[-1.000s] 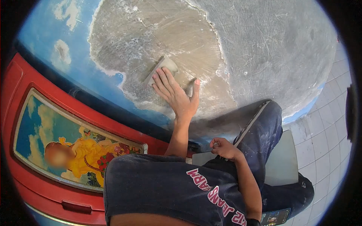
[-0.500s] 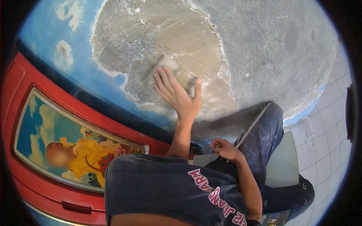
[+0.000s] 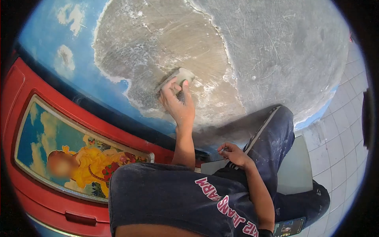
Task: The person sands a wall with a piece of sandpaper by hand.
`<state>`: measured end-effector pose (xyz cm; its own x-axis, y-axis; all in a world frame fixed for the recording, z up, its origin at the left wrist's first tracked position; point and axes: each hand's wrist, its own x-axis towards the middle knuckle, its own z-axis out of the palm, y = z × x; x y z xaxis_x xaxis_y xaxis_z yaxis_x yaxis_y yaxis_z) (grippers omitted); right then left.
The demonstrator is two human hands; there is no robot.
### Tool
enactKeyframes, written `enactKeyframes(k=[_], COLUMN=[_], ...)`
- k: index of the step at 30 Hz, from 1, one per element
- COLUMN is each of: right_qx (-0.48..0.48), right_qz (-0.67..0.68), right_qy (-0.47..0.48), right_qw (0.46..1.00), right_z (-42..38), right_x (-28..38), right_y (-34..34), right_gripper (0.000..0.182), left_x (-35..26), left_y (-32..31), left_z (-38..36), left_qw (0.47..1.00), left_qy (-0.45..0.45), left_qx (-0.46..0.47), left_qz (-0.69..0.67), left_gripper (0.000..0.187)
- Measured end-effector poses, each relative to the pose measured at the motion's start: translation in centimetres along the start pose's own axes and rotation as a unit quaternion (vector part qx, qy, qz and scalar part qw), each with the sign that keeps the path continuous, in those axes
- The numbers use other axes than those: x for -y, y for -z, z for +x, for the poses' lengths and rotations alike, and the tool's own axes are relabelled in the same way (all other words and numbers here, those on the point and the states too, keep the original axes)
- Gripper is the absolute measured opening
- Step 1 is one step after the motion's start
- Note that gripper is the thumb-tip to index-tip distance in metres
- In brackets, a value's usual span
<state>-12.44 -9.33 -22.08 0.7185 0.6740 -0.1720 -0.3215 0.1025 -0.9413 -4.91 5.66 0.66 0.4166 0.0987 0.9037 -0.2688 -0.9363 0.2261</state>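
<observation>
My left hand [image 3: 176,103] pinches a folded greyish piece of sandpaper [image 3: 184,74] between thumb and bent fingers. One end of the piece sticks out past the fingertips. It is at the rough, scraped patch [image 3: 193,43] of a large curved surface, where brown and grey show inside a ragged pale edge. Near my raised knee [image 3: 272,130], my right hand [image 3: 236,155] rests with its fingers loosely curled. A small pale spot shows at those fingers, too small to name.
Blue paint with white clouds [image 3: 65,59] borders the scraped patch. On the left stands a red cabinet [image 3: 79,215] with a picture panel [image 3: 43,126]. Pale floor tiles [image 3: 335,150] lie to the right. A phone-like screen [image 3: 290,227] sits by my right arm.
My left hand has gone from lying flat, fingers stretched over the sandpaper, to pinching it with bent fingers. The hand has shifted slightly left and the sandpaper slightly down and right.
</observation>
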Motion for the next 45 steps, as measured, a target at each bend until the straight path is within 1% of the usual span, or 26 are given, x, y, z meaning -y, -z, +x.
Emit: enactKeyframes(k=[1, 3, 4, 6, 7, 9, 16, 19, 22, 24, 25, 27, 28, 30, 31, 33, 36, 37, 39, 40, 42, 45], right_qx=[-0.002, -0.007, -0.005, -0.016, -0.016, -0.002, -0.002, -0.002, 0.006, 0.002, 0.001, 0.0, -0.001, 0.001, 0.0, -0.003, 0.0, 0.0, 0.005, 0.006, 0.002, -0.006], right_qz=[0.001, 0.005, 0.005, -0.006, -0.006, 0.014, 0.017, 0.011, 0.026, 0.03, 0.029, 0.006, 0.006, 0.021, 0.021, 0.035, 0.029, 0.029, 0.029, 0.03, 0.027, 0.03], right_qy=[-0.002, 0.002, 0.002, -0.005, -0.004, -0.002, -0.002, 0.008, 0.016, 0.017, 0.018, 0.02, 0.021, 0.021, 0.022, 0.003, 0.008, 0.008, 0.013, 0.013, 0.0, -0.001], right_qw=[1.0, 1.0, 1.0, 1.0, 1.0, 1.0, 1.0, 1.0, 1.0, 0.999, 0.999, 1.0, 1.0, 1.0, 1.0, 0.999, 1.0, 1.0, 0.999, 0.999, 1.0, 1.0], right_z=[-0.1, 0.0, -0.1, -0.3, -0.2, -0.1, -0.4, -0.1, 0.0, 0.1, 0.1, 0.2, 0.3, 0.4, 0.3, 0.1, 0.1, 0.1, 0.4, 0.3, 0.1, 0.1], right_x=[-0.1, -0.1, 0.1, 0.7, 0.6, 0.2, 0.8, 0.2, -0.1, -0.2, -0.2, -0.2, -0.4, -0.7, -0.5, -0.2, -0.1, -0.3, -0.8, -0.5, 0.0, 0.0], right_y=[0.0, -0.1, -0.1, -0.2, -0.2, -0.1, -0.1, 0.0, 0.1, 0.0, 0.0, 0.1, 0.1, 0.2, 0.1, -0.1, 0.0, 0.1, 0.2, 0.1, -0.1, -0.1], right_gripper=[0.023, 0.023, 0.023, 0.023, 0.023, 0.023, 0.024, 0.023, 0.023, 0.023, 0.023, 0.023, 0.023, 0.023, 0.023, 0.024, 0.025, 0.025, 0.025, 0.025, 0.024, 0.023], left_x=[-0.5, -1.4, -1.5, -1.6, -1.6, -1.6, -0.8, -0.8, -0.4, -0.2, -0.2, -0.3, 0.0, 1.0, 0.8, 0.3, -1.2, -0.7, 0.8, 0.9, 1.0, 0.6], left_y=[0.1, 0.4, 0.6, 0.9, 0.9, 0.6, 0.3, 0.5, 1.2, 1.8, 2.1, 2.8, 3.0, 3.2, 3.3, 3.4, 3.6, 3.5, 3.1, 3.0, 2.8, 2.8], left_z=[0.2, 0.8, 0.9, 1.2, 1.2, 1.1, 0.9, 1.0, 1.5, 1.7, 1.8, 2.1, 2.1, 2.0, 2.2, 2.3, 2.2, 2.1, 1.7, 1.6, 1.3, 0.8], left_qw=[1.0, 0.984, 0.985, 0.992, 0.992, 0.983, 0.979, 0.971, 0.967, 0.944, 0.944, 0.934, 0.934, 0.892, 0.892, 0.84, 0.828, 0.828, 0.84, 0.841, 0.872, 0.881], left_qy=[0.002, 0.072, 0.072, 0.047, 0.046, 0.085, 0.073, 0.085, 0.067, 0.123, 0.122, 0.131, 0.13, 0.184, 0.183, 0.235, 0.26, 0.26, 0.237, 0.237, 0.192, 0.199], left_qx=[0.002, 0.009, 0.007, 0.036, 0.036, 0.025, 0.008, 0.006, -0.006, 0.028, 0.028, 0.069, 0.069, 0.072, 0.072, 0.036, 0.017, 0.017, 0.055, 0.055, 0.077, 0.052], left_qz=[-0.001, -0.161, -0.159, -0.109, -0.109, -0.159, -0.191, -0.225, -0.245, -0.306, -0.307, -0.324, -0.326, -0.407, -0.408, -0.488, -0.497, -0.497, -0.484, -0.483, -0.443, -0.425], left_gripper=[0.032, 0.027, 0.027, 0.035, 0.035, 0.038, 0.041, 0.044, 0.049, 0.052, 0.052, 0.054, 0.054, 0.056, 0.056, 0.055, 0.053, 0.053, 0.05, 0.05, 0.043, 0.045])
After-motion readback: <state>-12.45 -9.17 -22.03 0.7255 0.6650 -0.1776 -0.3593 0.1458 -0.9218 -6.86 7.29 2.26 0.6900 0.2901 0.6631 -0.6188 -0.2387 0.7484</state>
